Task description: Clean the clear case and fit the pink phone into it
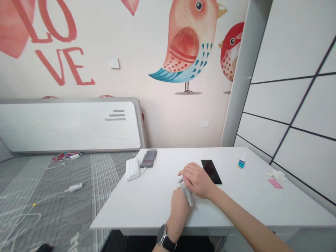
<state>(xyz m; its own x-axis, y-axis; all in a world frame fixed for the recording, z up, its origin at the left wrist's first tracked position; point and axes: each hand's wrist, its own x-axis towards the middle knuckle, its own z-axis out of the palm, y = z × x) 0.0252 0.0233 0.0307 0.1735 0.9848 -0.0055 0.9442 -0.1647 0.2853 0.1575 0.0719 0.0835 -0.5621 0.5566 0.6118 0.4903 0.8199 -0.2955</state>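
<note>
My left hand (181,202), with a watch (162,235) on its wrist, is raised just over the near part of the white table (147,206). Its fingers are curled and partly hidden behind a light grey cloth (187,196) and my other hand. From the right, my right hand (198,179) lies over the cloth with bent fingers closed on it. Folds of the cloth show between the hands; whether something sits inside it is hidden. A black-screened tablet or large phone (211,171) lies just beyond my right hand.
A small bottle (242,161) stands at the right. Near the right edge lie a pink sheet (275,183) and crumpled white tissue (277,174). At the far left are a white block (132,169) and a pixelated flat device (148,159). Cables run over the bed (63,175).
</note>
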